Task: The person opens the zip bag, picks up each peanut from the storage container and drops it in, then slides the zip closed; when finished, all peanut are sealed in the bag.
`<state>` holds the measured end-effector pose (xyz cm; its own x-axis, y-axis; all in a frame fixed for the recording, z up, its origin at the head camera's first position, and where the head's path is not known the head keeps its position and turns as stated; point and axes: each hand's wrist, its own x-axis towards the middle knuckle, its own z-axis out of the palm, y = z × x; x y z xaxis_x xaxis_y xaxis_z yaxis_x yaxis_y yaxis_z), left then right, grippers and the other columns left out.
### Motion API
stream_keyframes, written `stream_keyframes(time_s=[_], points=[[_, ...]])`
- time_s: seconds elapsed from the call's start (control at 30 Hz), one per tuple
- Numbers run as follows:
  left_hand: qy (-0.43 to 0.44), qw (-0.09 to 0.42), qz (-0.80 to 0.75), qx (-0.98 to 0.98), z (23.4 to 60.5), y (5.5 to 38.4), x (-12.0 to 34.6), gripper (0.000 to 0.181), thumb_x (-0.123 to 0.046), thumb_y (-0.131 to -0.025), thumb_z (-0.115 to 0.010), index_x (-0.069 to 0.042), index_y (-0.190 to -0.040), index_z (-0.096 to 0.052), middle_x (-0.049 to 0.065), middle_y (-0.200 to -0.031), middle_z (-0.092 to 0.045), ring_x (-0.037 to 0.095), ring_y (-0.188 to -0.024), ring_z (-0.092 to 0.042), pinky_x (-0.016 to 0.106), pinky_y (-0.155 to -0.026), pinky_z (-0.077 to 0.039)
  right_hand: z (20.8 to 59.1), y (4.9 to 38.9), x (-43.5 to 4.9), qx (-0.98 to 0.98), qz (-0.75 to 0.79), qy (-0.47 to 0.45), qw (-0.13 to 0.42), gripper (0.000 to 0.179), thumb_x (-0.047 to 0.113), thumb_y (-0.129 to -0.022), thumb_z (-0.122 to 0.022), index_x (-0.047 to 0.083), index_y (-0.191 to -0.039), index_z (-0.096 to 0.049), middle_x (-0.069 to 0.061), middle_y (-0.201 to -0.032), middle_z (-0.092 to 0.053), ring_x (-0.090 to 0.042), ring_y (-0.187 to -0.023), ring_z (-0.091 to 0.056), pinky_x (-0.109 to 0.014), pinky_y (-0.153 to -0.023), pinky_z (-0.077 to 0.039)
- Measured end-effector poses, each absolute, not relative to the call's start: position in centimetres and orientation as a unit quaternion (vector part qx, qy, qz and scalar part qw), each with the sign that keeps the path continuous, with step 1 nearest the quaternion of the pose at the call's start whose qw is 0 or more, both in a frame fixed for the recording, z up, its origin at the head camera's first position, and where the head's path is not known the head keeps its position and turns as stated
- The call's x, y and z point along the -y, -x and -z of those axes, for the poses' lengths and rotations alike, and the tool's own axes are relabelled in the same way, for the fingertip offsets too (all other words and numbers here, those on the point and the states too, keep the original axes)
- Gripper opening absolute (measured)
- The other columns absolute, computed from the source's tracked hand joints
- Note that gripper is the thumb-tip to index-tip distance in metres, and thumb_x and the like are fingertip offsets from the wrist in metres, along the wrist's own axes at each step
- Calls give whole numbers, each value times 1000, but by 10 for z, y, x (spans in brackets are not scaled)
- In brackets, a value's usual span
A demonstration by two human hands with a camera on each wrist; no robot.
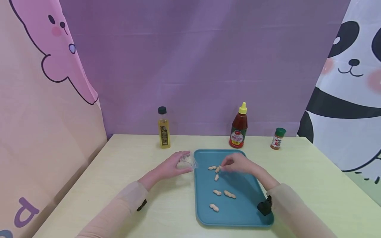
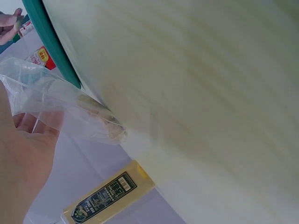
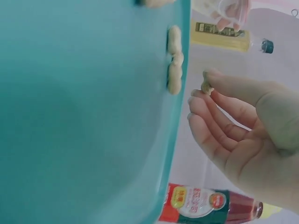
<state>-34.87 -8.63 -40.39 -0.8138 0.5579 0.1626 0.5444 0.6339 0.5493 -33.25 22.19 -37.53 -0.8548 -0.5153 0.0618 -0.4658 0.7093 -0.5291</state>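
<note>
Right hand [image 1: 236,164] pinches peanut [image 3: 206,86] between thumb and fingers over tray [image 1: 238,216] on bench [image 1: 166,211]; left hand [image 1: 174,164], fingers parted from thumb, holds clear bag [image 1: 186,161] at tray's left edge. Other peanuts [image 1: 230,194] lie on tray.

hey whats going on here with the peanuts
A person is handling peanuts with both bare hands. The right hand pinches one peanut above the blue tray, where more peanuts lie scattered. The left hand holds a clear plastic bag by the tray's left edge, with something tan inside. Farther back on the table stand a bottle of yellow liquid, a red sauce bottle and a small green-lidded jar.
</note>
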Motion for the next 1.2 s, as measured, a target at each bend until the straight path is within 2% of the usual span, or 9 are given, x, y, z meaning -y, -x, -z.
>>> stream_keyframes(time_s=[0.33,0.53,0.93,1.2], points=[[-307,11,-303,-902,404,349,86,77,-52,-84,-62,-18,-146,-32,1,-146,-40,20,-134,-37,39,-110,-34,360,327,-188,-921,297,251,11,19,28,-88,-66,11,-95,-71,0,-86,-69,-11,-76,-60,-26,-69,-53],[-305,11,-304,-902,403,348,86,77,-55,-84,-61,-19,-146,-32,0,-146,-40,20,-135,-37,41,-110,-34,354,326,-163,-913,302,272,-8,19,28,-88,-66,12,-95,-72,0,-88,-71,-11,-77,-62,-27,-71,-55],[-305,17,-318,-897,403,349,88,79,-54,-83,-63,-18,-146,-33,1,-145,-40,21,-132,-39,42,-108,-37,361,332,-129,-896,308,318,-34,17,23,-86,-68,9,-93,-73,0,-81,-70,-5,-63,-56,-20,-57,-50],[-311,16,-321,-894,404,349,89,79,-54,-83,-63,-17,-146,-32,2,-146,-40,22,-130,-41,41,-105,-39,361,329,-120,-891,311,330,-31,16,18,-87,-67,6,-96,-73,-3,-86,-71,-6,-68,-59,-18,-60,-50]])
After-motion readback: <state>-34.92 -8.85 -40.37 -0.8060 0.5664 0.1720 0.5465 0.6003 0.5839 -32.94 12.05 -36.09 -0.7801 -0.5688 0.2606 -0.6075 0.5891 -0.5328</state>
